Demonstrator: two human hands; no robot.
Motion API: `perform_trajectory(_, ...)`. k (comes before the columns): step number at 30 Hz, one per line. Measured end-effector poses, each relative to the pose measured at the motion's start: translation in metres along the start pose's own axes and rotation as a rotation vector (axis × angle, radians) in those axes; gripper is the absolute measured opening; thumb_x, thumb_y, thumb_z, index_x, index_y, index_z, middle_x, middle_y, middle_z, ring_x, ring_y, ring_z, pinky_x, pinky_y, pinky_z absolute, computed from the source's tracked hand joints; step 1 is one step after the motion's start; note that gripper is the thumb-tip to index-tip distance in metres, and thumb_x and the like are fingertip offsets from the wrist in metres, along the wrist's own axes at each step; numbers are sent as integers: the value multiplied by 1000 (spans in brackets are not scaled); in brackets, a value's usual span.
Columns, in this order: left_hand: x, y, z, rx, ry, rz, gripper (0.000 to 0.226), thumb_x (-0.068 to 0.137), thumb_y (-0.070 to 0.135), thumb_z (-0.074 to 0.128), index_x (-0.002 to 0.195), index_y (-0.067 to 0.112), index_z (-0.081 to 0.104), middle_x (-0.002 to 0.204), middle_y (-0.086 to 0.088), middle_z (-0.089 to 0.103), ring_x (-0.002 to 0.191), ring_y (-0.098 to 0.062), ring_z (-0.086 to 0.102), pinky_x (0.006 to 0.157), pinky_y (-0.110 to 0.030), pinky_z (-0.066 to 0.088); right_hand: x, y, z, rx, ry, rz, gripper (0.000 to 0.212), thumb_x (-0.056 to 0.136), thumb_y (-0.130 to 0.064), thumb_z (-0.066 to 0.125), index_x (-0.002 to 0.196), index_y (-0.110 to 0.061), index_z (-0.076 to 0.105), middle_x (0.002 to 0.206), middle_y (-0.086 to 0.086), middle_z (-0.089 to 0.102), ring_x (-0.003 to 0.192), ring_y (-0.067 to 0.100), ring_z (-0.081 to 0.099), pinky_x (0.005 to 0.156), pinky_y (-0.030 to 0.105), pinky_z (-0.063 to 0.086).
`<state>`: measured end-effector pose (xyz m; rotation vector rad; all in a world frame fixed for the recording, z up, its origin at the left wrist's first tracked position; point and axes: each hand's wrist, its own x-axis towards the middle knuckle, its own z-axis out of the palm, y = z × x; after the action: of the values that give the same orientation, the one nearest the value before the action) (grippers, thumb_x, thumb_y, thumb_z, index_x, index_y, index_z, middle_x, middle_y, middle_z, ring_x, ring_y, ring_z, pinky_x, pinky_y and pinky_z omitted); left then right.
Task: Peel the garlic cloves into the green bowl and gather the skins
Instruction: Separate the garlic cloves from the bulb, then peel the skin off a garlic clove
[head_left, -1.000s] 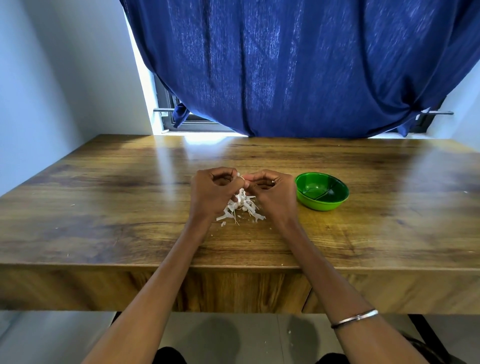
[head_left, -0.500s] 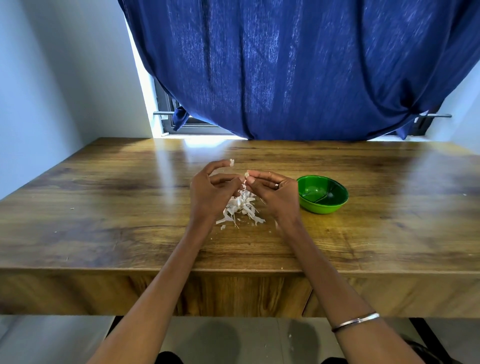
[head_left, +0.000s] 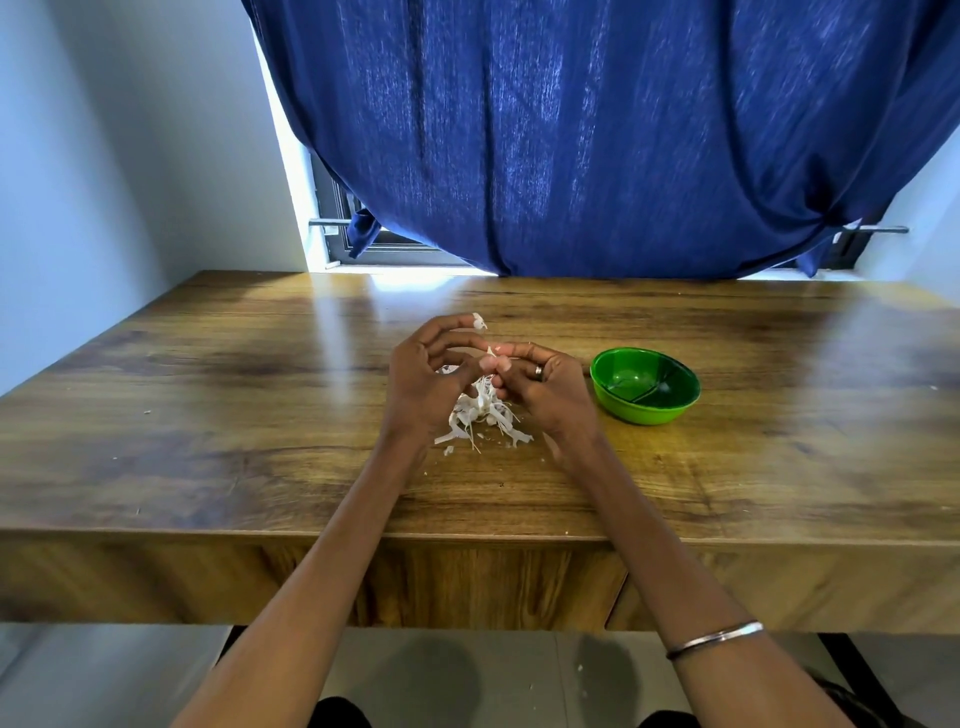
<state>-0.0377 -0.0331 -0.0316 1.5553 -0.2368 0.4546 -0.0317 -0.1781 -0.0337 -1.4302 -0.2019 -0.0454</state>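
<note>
Both my hands meet above the middle of the wooden table (head_left: 208, 415). My right hand (head_left: 550, 389) pinches a small pale garlic clove (head_left: 491, 358) at its fingertips. My left hand (head_left: 428, 379) pinches the same clove from the other side, and its index finger sticks out with a white scrap of skin (head_left: 478, 321) clinging to the tip. Below the hands a loose pile of white garlic skins (head_left: 480, 415) lies on the table. The green bowl (head_left: 644, 413) stands just right of my right hand; glare hides what lies in it.
A dark blue curtain (head_left: 597, 135) hangs behind the table's far edge, in front of a window. A wall (head_left: 104, 156) runs along the left. Tiny skin crumbs (head_left: 449, 450) dot the wood near the pile. The table's front edge (head_left: 467, 538) lies under my forearms.
My hands have risen slightly off the pile. My left index finger has straightened away from the clove with a skin scrap on its tip, while the fingertips keep working the clove.
</note>
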Motion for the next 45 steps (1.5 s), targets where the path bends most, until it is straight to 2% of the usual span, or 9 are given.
perform_trajectory(5, 2, -1, 0, -35, 15, -18, 41, 73, -2, 86, 102, 18, 65, 78, 4, 71, 69, -12, 64, 54, -28, 53, -2, -2, 0, 35, -48, 0, 12, 94, 0, 65, 96, -9, 73, 83, 4, 76, 67, 8, 65, 68, 19, 57)
perform_trajectory(15, 0, 2, -4, -49, -71, 27, 45, 72, 3, 87, 108, 9, 61, 81, 1, 69, 71, -15, 62, 56, -30, 52, -5, -2, -1, 60, -89, 8, 8, 88, -4, 71, 94, -9, 74, 75, 4, 73, 64, 9, 64, 68, 18, 57)
perform_trajectory(22, 2, -3, -2, 10, -126, 109, 42, 77, -5, 84, 103, 20, 62, 80, 5, 63, 75, -18, 56, 69, -28, 50, -6, -2, -2, -13, -159, -10, 9, 92, -5, 67, 88, -11, 72, 76, -2, 71, 72, 8, 63, 76, 21, 57)
perform_trajectory(25, 3, -4, 0, 28, -116, 151, 38, 79, -2, 83, 101, 23, 64, 78, 11, 63, 71, -20, 54, 65, -29, 48, -5, -2, -1, 9, -192, -2, 10, 94, -10, 67, 85, -15, 70, 83, -1, 72, 76, 9, 61, 77, 25, 54)
perform_trajectory(31, 5, -4, 5, 17, -82, 160, 34, 82, -10, 78, 99, 16, 63, 84, 8, 65, 72, -4, 59, 64, -16, 50, -4, 3, 1, 151, -192, 64, 16, 98, -5, 59, 88, -11, 70, 89, -1, 74, 80, 7, 64, 79, 25, 55)
perform_trajectory(34, 4, -2, 4, -23, -97, 93, 28, 86, -7, 75, 99, 14, 62, 85, 2, 65, 68, -1, 60, 59, -16, 50, -5, 2, 1, 136, -152, 59, 11, 97, -6, 61, 96, -6, 72, 87, -3, 76, 78, 6, 67, 77, 23, 58)
perform_trajectory(37, 1, 1, 3, -144, -38, -50, 28, 89, -6, 71, 110, 8, 60, 82, 4, 67, 53, -1, 53, 42, -16, 39, -4, 3, 1, -120, -21, -164, 16, 90, -11, 74, 105, -6, 75, 95, 2, 78, 82, 9, 73, 70, 24, 59)
perform_trajectory(41, -1, 3, 1, -284, -25, -210, 26, 89, -1, 71, 111, 5, 58, 76, 4, 71, 48, -4, 53, 40, -16, 36, -6, 3, 4, -321, 72, -424, 23, 85, -11, 79, 108, -15, 78, 98, -6, 78, 86, 4, 73, 75, 25, 61)
perform_trajectory(45, -1, 4, -4, -434, -42, -368, 34, 77, 4, 75, 106, 5, 58, 74, -4, 69, 44, -3, 46, 38, -15, 36, -7, 4, 4, -338, 60, -398, 21, 85, -18, 81, 106, -18, 80, 99, -8, 78, 90, 4, 74, 77, 34, 63)
